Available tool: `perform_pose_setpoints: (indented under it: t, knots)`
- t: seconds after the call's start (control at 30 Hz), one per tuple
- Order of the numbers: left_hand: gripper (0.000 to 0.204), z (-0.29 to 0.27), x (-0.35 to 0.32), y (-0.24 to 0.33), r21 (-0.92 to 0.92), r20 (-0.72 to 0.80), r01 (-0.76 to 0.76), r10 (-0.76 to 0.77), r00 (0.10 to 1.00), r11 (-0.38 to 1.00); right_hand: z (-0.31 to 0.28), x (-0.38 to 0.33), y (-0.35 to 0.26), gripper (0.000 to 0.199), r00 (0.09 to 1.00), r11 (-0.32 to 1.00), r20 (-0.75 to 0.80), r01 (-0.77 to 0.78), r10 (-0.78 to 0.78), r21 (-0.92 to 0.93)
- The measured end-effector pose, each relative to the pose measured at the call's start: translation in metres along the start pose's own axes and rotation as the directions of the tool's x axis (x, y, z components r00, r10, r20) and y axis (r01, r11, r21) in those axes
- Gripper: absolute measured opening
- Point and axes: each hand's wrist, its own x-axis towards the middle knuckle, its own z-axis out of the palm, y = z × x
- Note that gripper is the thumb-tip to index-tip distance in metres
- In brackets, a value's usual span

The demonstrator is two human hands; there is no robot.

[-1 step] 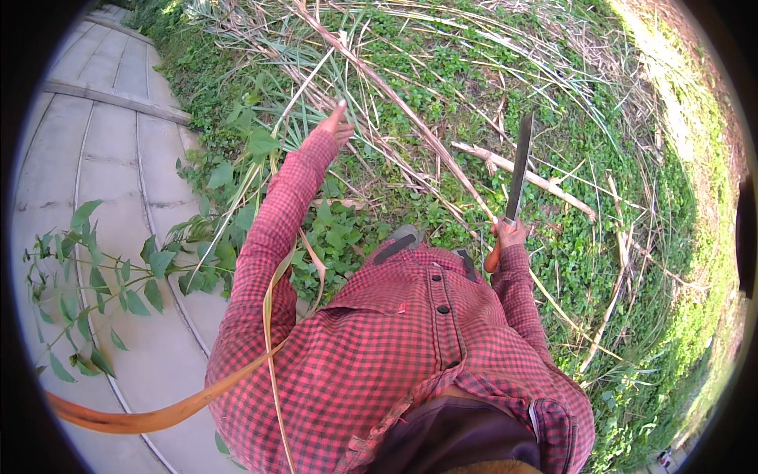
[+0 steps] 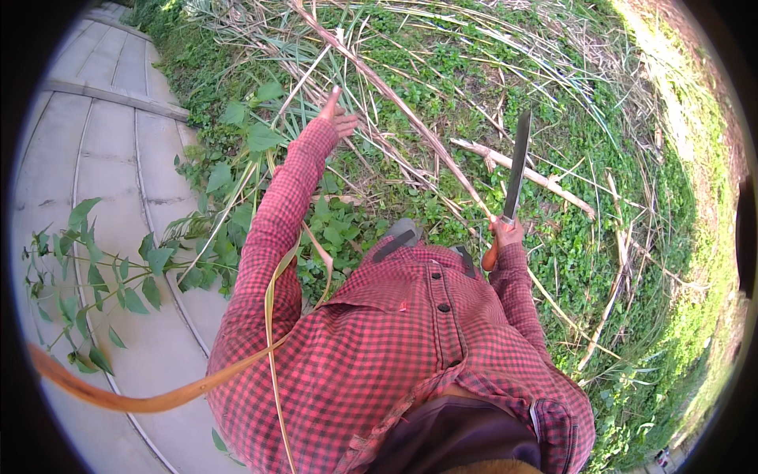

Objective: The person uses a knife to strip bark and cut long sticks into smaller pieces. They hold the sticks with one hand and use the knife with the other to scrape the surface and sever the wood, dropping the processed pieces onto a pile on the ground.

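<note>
My right hand (image 2: 507,231) is wrapped around the orange handle (image 2: 490,257) of a machete. The long dark blade (image 2: 517,170) points away from me, over the weeds. Stretched out ahead on the left, my left hand (image 2: 336,120) has its fingers apart and nothing in them. It is above a heap of long green and dry leaf blades (image 2: 292,95). A long dry stalk (image 2: 395,99) slants from the far left down to near my right hand. Long dry leaf strips (image 2: 269,316) cross my left arm and shirt, and a broader brown one (image 2: 158,401) curves over the left side.
Grey roof-like panels (image 2: 103,166) with raised seams run along the left, with a leafy green branch (image 2: 130,272) over them. A pale broken branch (image 2: 545,183) lies beyond the blade. More dry stalks (image 2: 617,276) lie on the right among low green weeds.
My left hand has shifted slightly, its fingers now more spread. The broad brown leaf strip has swung a little up and left. The machete has barely moved.
</note>
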Motion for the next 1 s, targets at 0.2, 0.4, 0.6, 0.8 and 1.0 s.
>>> perform_pose_setpoints:
  t: [0.2, 0.4, 0.6, 0.8, 1.0]
  knots:
    - [0.119, -0.038, 0.064, 0.092, -0.577, -0.048, -0.097, 0.085, 0.995, 0.811, 0.004, -0.011, 0.024, 0.024, 0.998, 0.998, 0.007, 0.068, -0.068, 0.002]
    - [0.091, -0.050, 0.126, 0.174, -0.554, -0.106, -0.119, 0.071, 0.992, 0.824, 0.025, -0.014, 0.063, 0.066, 0.998, 0.905, -0.056, -0.010, -0.015, -0.425]
    - [0.076, 0.005, 0.160, 0.221, -0.130, -0.233, -0.288, 0.253, 0.939, 0.949, 0.074, 0.004, 0.054, 0.059, 0.943, 0.733, -0.302, -0.306, 0.143, -0.608]
    - [0.086, 0.040, 0.144, 0.225, -0.213, -0.138, -0.546, 0.528, 0.838, 0.810, 0.102, -0.004, -0.038, 0.047, 0.817, 0.678, -0.576, -0.434, 0.018, -0.594]
    - [0.089, 0.083, 0.130, 0.230, -0.340, -0.150, -0.548, 0.531, 0.834, 0.765, 0.144, -0.035, -0.081, 0.044, 0.873, 0.859, -0.476, -0.322, 0.106, -0.398]
